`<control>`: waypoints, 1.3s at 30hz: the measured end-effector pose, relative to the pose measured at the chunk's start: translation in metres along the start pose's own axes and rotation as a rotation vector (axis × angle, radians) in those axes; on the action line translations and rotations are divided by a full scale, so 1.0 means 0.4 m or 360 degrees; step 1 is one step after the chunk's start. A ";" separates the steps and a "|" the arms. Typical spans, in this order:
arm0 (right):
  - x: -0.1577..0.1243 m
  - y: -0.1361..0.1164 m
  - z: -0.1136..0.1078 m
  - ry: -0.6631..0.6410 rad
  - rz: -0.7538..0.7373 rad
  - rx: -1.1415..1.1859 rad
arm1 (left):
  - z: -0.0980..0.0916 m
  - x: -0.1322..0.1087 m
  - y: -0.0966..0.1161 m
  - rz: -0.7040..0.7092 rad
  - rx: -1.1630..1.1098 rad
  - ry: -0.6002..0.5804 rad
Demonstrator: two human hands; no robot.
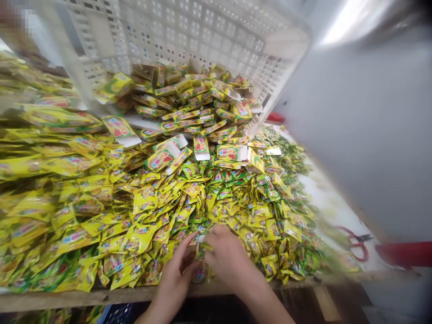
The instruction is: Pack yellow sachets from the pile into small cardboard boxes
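Observation:
At the near edge of the table my left hand (175, 274) and my right hand (227, 256) are closed together on a small yellow-green packet (201, 252), held between the fingertips of both. They rest against a large heap of small yellow and green sachets (189, 198) that covers the table. Flat folded cartons (199, 146) with white flaps lie on top of the heap further back.
A white perforated plastic crate (189, 36) is tipped over the back of the heap, with cartons spilling out of it. Red-handled scissors (354, 243) lie at the right. A grey wall (364, 135) rises on the right. The wooden table edge (101, 297) runs along the front.

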State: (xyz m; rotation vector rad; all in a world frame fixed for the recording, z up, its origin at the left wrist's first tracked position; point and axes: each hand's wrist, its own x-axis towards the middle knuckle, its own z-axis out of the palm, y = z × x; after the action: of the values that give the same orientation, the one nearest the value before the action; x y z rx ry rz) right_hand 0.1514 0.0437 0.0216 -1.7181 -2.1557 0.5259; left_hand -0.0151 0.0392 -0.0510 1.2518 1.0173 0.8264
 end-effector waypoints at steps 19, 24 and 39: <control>-0.046 0.072 0.018 0.0092 -0.0264 0.0742 | -0.009 0.002 -0.001 -0.0049 0.0100 -0.0162; -0.091 0.069 0.088 0.0130 0.0425 0.1639 | -0.021 -0.022 0.015 -0.0290 -0.0242 -0.0117; -0.048 0.050 0.116 0.0464 0.0326 0.1417 | -0.033 0.016 0.001 0.0093 0.0299 0.0226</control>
State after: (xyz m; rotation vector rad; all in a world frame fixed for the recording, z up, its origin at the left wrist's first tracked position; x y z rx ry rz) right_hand 0.1506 0.0252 -0.0294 -1.3686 -1.2363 1.0184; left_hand -0.0251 0.0499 -0.0519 1.4027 1.1992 0.8905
